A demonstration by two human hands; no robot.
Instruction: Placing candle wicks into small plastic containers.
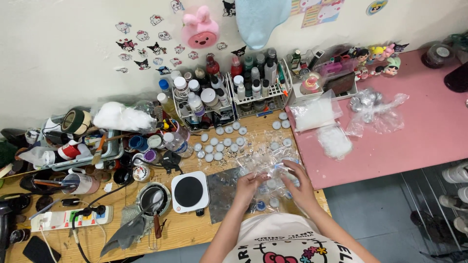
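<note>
A cluttered wooden tabletop [195, 234] meets a pink table [429, 131] at its right edge. Near the wooden top's front edge sits a white hot plate [190, 192], a small metal pot [152, 197] just left of it. At the front right corner, the left hand [248, 187] and right hand [301, 187] each pinch a clear plastic bag [270, 168] above small round lidded jars [219, 146].
</note>
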